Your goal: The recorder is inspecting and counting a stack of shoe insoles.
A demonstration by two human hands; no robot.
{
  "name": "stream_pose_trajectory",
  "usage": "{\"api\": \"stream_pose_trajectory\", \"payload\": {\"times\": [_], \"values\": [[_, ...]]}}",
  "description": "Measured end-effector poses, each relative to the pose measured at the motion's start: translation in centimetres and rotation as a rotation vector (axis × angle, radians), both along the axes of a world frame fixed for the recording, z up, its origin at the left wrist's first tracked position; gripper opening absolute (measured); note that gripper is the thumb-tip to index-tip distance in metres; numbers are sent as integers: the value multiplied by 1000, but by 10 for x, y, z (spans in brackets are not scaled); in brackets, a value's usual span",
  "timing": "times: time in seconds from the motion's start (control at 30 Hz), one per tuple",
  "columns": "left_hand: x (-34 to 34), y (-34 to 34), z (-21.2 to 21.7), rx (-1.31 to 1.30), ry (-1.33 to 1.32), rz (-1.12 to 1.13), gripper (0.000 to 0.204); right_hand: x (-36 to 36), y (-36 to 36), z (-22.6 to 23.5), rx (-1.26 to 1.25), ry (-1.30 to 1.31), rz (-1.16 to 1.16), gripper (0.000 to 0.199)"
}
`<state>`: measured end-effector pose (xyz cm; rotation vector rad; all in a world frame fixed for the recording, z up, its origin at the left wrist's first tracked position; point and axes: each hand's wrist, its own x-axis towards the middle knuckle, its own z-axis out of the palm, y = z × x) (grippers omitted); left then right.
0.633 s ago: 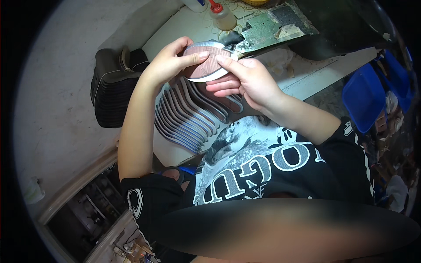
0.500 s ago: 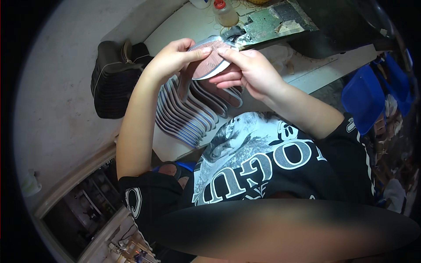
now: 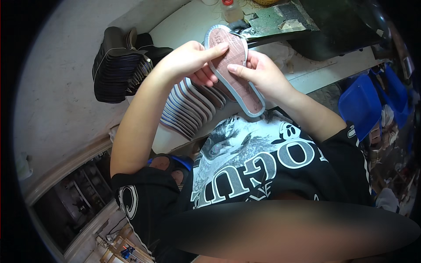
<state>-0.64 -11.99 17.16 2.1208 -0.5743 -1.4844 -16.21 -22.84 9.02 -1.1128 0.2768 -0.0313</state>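
A shoe sole [image 3: 239, 50], reddish brown on its upper face with a pale grey rim, is held up between my two hands above the table. My left hand [image 3: 186, 61] grips it from the left, its thumb lying on the brown face. On the other side, my right hand [image 3: 267, 74] has its thumb pressed on the middle of the sole and its fingers behind it. Just below my left hand, a row of similar grey-edged soles [image 3: 186, 105] leans closely packed on the table.
Bundled black soles [image 3: 116, 72] stand against the wall at left. Behind the held sole are a red-capped bottle [image 3: 231, 14] and a worn green board [image 3: 269, 24] on the white table [image 3: 175, 26]. Blue plastic pieces [image 3: 362, 101] are at right. More brown-faced soles [image 3: 160, 163] sit beside my left sleeve.
The sole has turned from a foreshortened tilt so its full length and brown face now show, one end pointing down toward my shirt. My right thumb has moved lower along it.
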Motion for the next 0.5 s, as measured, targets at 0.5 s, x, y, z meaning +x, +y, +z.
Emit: {"api": "stream_pose_trajectory", "payload": {"times": [0.5], "values": [[7,9,-33,-240,-130,311,48,-44,-32,19,0,295,164,31]]}}
